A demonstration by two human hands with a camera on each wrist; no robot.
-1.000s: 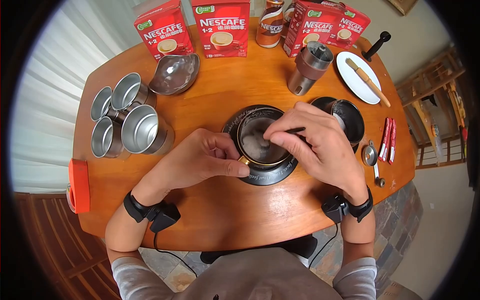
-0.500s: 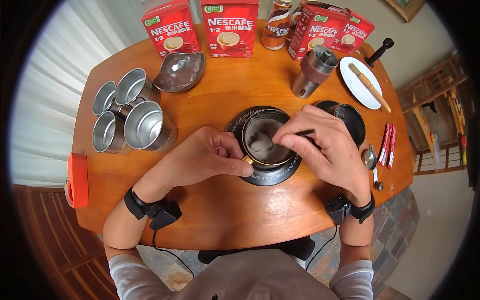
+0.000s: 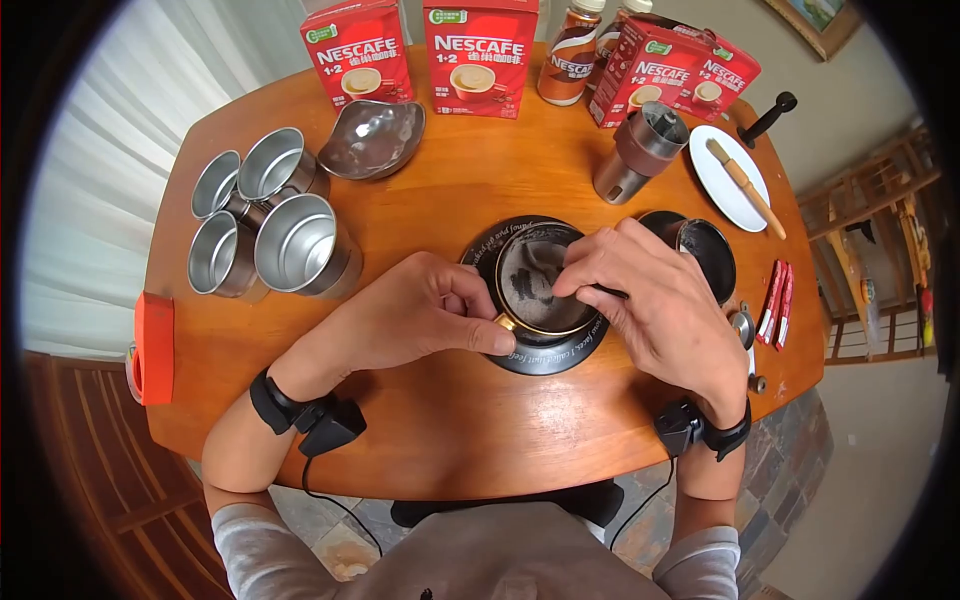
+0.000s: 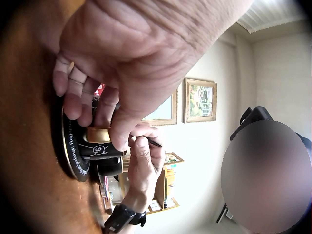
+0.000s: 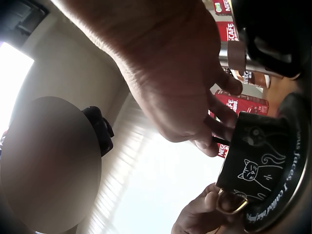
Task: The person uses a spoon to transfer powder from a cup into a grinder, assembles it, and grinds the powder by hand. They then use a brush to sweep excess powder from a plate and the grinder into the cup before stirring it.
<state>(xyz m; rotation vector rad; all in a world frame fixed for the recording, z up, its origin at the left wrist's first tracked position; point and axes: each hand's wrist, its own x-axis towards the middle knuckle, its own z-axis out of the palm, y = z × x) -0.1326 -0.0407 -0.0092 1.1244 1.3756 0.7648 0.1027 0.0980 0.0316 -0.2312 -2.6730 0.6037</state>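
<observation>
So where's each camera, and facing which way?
Head camera: on the head, facing forward and down over the table; left fingers, right fingers, forearms, shirt show.
Left wrist camera: strapped there, facing past left fingers to the black cup; right fingers and head show.
Right wrist camera: strapped there, facing past right fingers to the cup; left fingers and head show.
Both wrist views share the cup's gold handle.

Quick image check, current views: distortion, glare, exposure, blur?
Head: fisheye bowing, black corners, glare patch on the wooden table. Left wrist: dark corners; the person's head is a featureless blur. Right wrist: backlit, background washed out to white, right hand and black cat-print cup mostly in shadow.
</observation>
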